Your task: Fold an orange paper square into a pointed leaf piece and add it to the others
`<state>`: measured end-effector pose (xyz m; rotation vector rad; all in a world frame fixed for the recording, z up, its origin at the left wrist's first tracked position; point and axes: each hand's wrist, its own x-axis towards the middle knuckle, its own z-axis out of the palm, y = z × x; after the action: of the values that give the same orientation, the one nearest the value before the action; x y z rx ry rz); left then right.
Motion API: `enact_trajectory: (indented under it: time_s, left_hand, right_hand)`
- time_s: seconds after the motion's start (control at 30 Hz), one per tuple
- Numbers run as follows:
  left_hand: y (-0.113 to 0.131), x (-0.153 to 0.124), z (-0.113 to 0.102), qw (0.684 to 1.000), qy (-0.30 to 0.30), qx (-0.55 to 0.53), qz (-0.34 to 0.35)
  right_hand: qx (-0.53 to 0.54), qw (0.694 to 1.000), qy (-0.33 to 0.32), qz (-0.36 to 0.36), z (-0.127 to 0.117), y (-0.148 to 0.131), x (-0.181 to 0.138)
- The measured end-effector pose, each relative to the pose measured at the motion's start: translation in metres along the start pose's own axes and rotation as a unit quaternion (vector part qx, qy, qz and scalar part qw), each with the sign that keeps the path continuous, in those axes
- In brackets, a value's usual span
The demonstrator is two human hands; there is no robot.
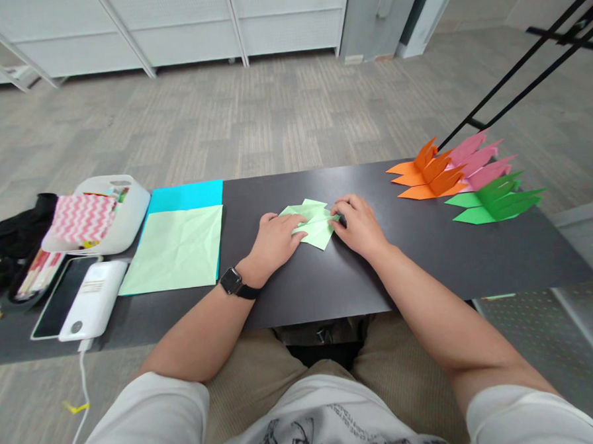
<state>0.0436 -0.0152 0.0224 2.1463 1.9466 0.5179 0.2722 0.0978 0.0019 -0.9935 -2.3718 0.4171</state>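
Note:
A pale green sheet of paper (319, 233), folded into a several-pointed shape, lies on the dark table between my two hands. At its left side, my left hand (276, 244) has finger and thumb closed on the paper. From the right, my right hand (361, 226) pinches the paper's edge, the fingers bent. Near those right fingers is a small dark patch that I cannot make out. Part of the paper is hidden under my fingertips.
Flat light green paper (176, 248) lies over blue paper (188, 196) on the left. Beyond are a white basket (135, 220), a white power bank (92, 300) with a cable and a phone (57, 307). Orange (426, 175), pink (477, 159) and green (497, 201) paper cranes stand right.

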Motion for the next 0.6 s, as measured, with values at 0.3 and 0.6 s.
enact_trajectory:
  time_s: [0.3, 0.6]
  left_hand:
    - [0.004, 0.009, 0.002, 1.0, -0.002, 0.018, -0.021]
    - [0.006, 0.01, 0.003, 0.999, 0.012, 0.036, -0.017]
  right_hand:
    - [-0.042, 0.993, -0.045, -0.1, -0.014, -0.02, -0.009]
    - [-0.034, 0.984, -0.107, -0.141, -0.012, -0.025, -0.012]
